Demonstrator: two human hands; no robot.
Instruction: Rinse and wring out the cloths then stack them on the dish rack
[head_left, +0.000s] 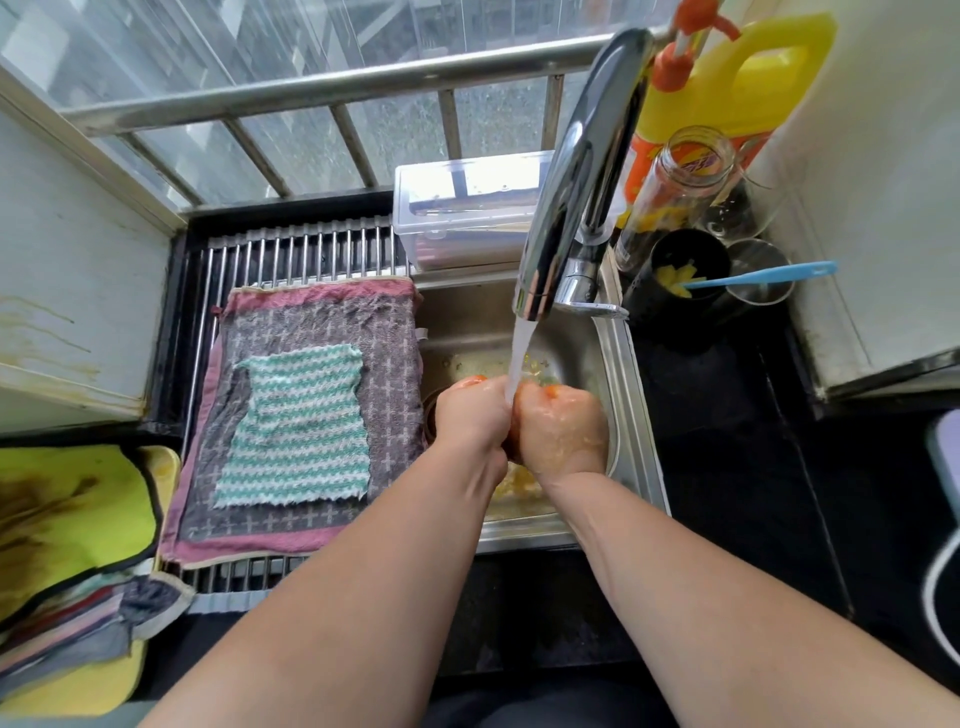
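Water (519, 353) runs from the chrome faucet (576, 171) straight down onto both hands, which I see held together over the steel sink (631, 415). The left hand (470, 418) and the right hand (563, 434) touch side by side, each with its fingers curled tight round a bunched orange cloth (470, 382); only small bits of it peek out above the knuckles and between the two fists. Just left of the sink lies the dish rack (291, 254), its metal bars bridging a black frame. A grey-and-pink cloth (322, 322) with a cross pattern is spread flat on the rack, and a teal striped cloth (296, 426) lies flat on top of it. Further left I make out a yellow-green cloth (67, 499) above a heap of striped cloths (67, 634). Behind the faucet stand a clear lidded box (467, 208), a yellow detergent bottle (727, 83) and a glass jar (680, 182) on the black tabletop (727, 415).
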